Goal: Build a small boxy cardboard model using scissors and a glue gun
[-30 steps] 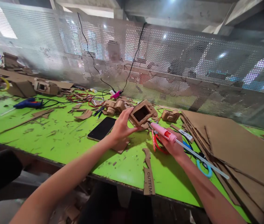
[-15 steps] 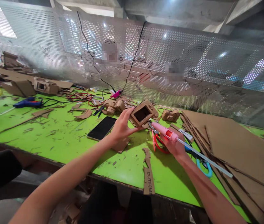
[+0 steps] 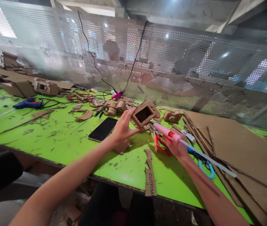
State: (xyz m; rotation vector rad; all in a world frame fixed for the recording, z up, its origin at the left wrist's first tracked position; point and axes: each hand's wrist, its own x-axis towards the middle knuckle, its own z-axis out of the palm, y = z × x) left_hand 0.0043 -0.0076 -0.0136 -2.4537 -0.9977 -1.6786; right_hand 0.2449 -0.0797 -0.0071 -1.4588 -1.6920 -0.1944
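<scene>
My left hand grips a small cardboard camera model by its left side, tilted above the table, its dark rectangular opening facing me. My right hand is closed around a pink hot glue gun, whose long clear glue stick sticks out of the back. The gun's nozzle points at the model's lower right corner; I cannot tell whether it touches. Red-handled scissors lie under the glue gun, partly hidden. A black phone rests left of my left hand.
Two more cardboard cameras stand behind. Cardboard sheets cover the right side, near teal-handled scissors. A blue glue gun lies left on the green table, among scraps and cables. A perforated metal screen closes off the back.
Almost nothing differs. The glue gun and its stick have shifted very slightly to the right; the cardboard camera stays in about the same place.
</scene>
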